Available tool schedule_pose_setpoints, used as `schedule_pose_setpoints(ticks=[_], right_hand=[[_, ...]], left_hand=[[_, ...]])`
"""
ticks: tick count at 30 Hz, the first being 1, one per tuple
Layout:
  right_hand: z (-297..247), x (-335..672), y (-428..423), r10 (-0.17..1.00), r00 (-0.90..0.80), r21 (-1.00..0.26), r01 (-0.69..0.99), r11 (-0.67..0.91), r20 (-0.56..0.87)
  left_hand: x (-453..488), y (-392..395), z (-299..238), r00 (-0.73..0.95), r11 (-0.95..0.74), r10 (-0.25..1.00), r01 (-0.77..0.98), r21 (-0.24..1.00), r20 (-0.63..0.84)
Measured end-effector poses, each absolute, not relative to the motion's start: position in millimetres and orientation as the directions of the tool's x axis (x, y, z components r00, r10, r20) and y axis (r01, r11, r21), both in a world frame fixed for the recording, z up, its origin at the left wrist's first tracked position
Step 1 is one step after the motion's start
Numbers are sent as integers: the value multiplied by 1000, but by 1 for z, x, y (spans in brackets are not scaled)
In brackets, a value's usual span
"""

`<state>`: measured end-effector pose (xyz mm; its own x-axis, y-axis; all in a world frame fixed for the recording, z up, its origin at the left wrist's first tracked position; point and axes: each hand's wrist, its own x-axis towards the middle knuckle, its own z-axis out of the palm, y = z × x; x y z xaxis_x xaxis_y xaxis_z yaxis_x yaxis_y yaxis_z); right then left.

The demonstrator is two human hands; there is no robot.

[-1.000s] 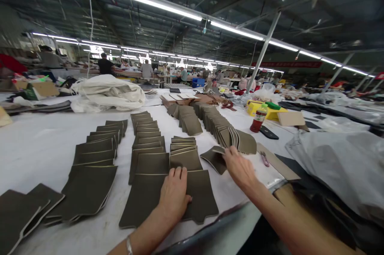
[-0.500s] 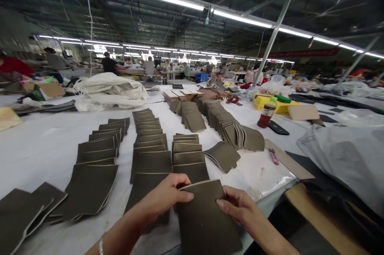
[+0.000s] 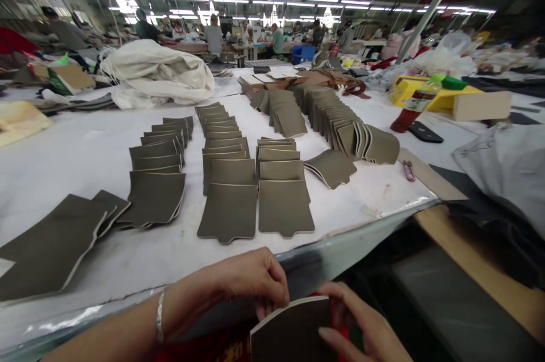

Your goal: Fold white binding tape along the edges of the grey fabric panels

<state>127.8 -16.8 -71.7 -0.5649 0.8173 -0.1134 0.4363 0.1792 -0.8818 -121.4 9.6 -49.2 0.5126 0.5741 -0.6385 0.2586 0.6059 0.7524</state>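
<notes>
Low in the view, in front of the table edge, is a dark olive panel (image 3: 293,332) with a pale cut edge, of leather-like material. My right hand (image 3: 360,325) grips its right side, thumb on the front face and fingers behind. At its top left edge, my left hand (image 3: 261,282) is closed with fingers curled down; the fingertips are partly hidden behind the panel. Beyond my hands, similar olive panels overlap in rows, the nearest being one panel (image 3: 227,211) with a small tab and another panel (image 3: 285,207) beside it.
More panels lie left (image 3: 55,243), with a fanned row (image 3: 336,118) at the back right. Pink snips (image 3: 409,171), a phone (image 3: 426,131) and a tilted bottle of red drink (image 3: 415,106) sit to the right. A white cloth heap (image 3: 157,72) lies behind; people work farther back.
Both hands have drawn the panel back and down off the table edge, closer to my body. My view has tipped downward. The left hand's fingers have curled over the panel's top edge.
</notes>
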Motion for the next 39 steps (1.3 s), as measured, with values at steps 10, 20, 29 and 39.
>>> schedule_pose_setpoints(ticks=[10, 20, 29, 39], right_hand=[[-64, 98, -29, 650, -719, -526, 464, 713, 247], [-70, 93, -38, 631, -704, -454, 468, 758, 326], [-77, 88, -43, 608, -764, -465, 468, 751, 213], [-80, 90, -46, 611, -773, -490, 472, 733, 170]], left_hand=[[-115, -12, -62, 507, 536, 643, 238, 810, -574], [-115, -22, -63, 468, 547, 672, 210, 811, -574], [-112, -36, -64, 492, 486, 676, 261, 834, -548], [-113, -34, -65, 490, 434, 690, 310, 846, -533]])
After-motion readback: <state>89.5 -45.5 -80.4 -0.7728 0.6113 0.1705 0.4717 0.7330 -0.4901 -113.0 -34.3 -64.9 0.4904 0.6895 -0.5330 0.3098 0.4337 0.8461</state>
